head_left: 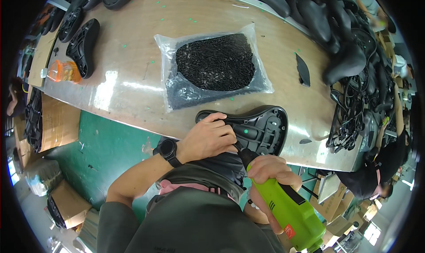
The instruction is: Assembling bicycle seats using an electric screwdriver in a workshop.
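Observation:
A black bicycle saddle lies upside down at the table's near edge, its ribbed underside facing up. Its narrow nose points left. My left hand, with a black watch on the wrist, is closed over the nose end; whether a small part is between its fingertips is hidden. In my right hand is a green electric screwdriver, gripped round its body. The tool's dark front end slants up and left to the saddle beside my left fingers, which cover the bit's tip. Just beyond lies a clear plastic bag of black screws.
More black saddles lie at the far left, near an orange-and-clear bottle. Saddles and black parts are heaped along the right. A thin black piece lies right of the bag. Cardboard boxes stand left; people work at right.

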Demonstrator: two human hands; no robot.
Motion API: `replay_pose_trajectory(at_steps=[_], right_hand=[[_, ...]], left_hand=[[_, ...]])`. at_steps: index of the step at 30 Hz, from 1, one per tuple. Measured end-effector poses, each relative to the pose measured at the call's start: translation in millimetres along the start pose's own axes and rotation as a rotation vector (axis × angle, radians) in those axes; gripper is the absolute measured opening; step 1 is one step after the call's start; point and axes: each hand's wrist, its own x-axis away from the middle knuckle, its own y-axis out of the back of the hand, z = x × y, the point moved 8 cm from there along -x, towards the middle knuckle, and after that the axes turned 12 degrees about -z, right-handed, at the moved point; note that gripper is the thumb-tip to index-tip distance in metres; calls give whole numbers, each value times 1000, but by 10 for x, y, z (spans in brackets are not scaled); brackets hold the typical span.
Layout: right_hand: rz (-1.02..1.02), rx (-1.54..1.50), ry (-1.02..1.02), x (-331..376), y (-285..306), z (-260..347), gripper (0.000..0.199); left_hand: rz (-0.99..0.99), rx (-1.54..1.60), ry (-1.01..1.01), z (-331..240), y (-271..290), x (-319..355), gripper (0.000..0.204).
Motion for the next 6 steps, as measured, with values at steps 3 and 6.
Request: replay_pose_trajectory(at_steps=[3, 6], right_hand=[[14, -26, -20, -7, 8, -11, 100], [-11, -17, -4, 0, 29, -32, 98]], left_hand=[[-14, 27, 3, 6, -3, -14, 24], [27, -9, 10, 4, 6, -11, 23]])
